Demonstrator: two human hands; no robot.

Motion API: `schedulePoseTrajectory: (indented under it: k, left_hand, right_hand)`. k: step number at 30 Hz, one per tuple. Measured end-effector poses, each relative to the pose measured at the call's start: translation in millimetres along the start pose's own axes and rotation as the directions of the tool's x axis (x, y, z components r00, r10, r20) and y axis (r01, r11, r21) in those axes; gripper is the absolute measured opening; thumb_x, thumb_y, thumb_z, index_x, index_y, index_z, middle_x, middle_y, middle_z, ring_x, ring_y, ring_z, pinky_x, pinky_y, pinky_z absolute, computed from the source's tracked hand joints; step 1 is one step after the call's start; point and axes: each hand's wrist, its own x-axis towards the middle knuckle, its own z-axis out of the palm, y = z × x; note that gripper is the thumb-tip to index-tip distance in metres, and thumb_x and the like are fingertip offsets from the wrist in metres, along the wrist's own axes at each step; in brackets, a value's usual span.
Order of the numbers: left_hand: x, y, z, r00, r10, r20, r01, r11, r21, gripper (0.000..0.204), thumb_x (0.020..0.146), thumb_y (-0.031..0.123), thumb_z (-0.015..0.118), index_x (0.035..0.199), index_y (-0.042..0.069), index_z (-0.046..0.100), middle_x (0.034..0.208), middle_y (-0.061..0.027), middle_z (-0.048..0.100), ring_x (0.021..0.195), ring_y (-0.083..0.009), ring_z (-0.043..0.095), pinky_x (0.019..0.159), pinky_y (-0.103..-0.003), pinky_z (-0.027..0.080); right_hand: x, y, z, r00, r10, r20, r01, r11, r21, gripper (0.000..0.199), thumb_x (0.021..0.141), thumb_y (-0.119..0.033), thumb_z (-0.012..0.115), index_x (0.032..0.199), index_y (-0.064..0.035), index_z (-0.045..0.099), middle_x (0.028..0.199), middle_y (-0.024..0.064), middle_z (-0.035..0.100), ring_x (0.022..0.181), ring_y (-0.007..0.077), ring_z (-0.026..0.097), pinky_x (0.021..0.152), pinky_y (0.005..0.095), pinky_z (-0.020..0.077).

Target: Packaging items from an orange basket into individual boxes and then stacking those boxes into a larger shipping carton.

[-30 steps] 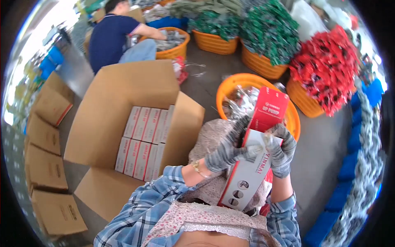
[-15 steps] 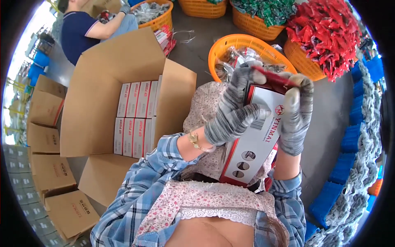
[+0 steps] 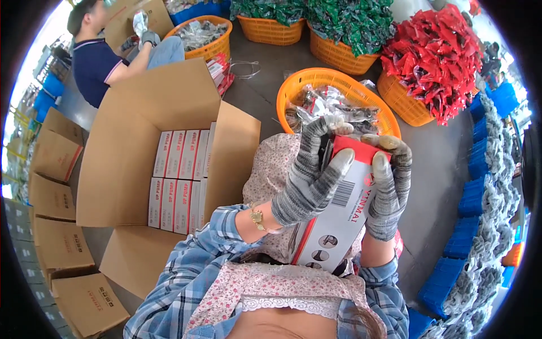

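Pinching the far end of the white-and-red box (image 3: pixel 330 226), both gloved hands work together here! The left hand (image 3: pixel 309 181) is wrapped along the box's left edge, thumb lying flat on the white face just above the barcode (image 3: pixel 342 194), fingers bent over the far end. Across from it, the right hand (image 3: pixel 389 189) has the right corner, thumb up against the red flap (image 3: pixel 357 148), fingers curled behind. And that flap sits folded between the two thumbs, right at the top! The box slants toward the wearer, its near end down by the flowered apron (image 3: pixel 276 164), below both hands.

Over to the left of the left hand, a big open carton (image 3: pixel 107 175) shows two rows of slim boxes (image 3: pixel 182 203), packed side by side. Farther left again, a line of brown cartons (image 3: pixel 62 243) curves along the rim of the view. Just beyond the fingertips, an orange basket (image 3: pixel 367 93) holds clear-wrapped parts (image 3: pixel 327 101). Past it, up and to the right of the right hand, come heaps of green packets (image 3: pixel 353 22) and red packets (image 3: pixel 432 62). Well right of that hand, blue bins (image 3: pixel 460 243) line up with grey bagged pieces (image 3: pixel 488 231). Far beyond the left hand, a seated co-worker (image 3: pixel 96 68) holds up a silvery bag (image 3: pixel 140 22)!
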Motion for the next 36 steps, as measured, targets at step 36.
schedulePoseTrajectory:
  k: [36]
  left_hand:
    - [12,-36,-45,0.948,-0.317,0.019,0.312,0.919,-0.241,0.031,0.087,0.016,0.065,0.113,0.002,0.056,0.094,-0.0026,0.062,0.086,-0.0114,0.059,0.079,-0.028,0.051]
  right_hand:
    - [7,45,-20,0.998,0.022,-0.064,-0.010,0.982,0.188,0.036,0.094,-0.029,0.052,0.113,0.0006,0.052,0.124,0.0187,0.053,0.113,0.0279,0.052,0.101,0.0410,0.0369]
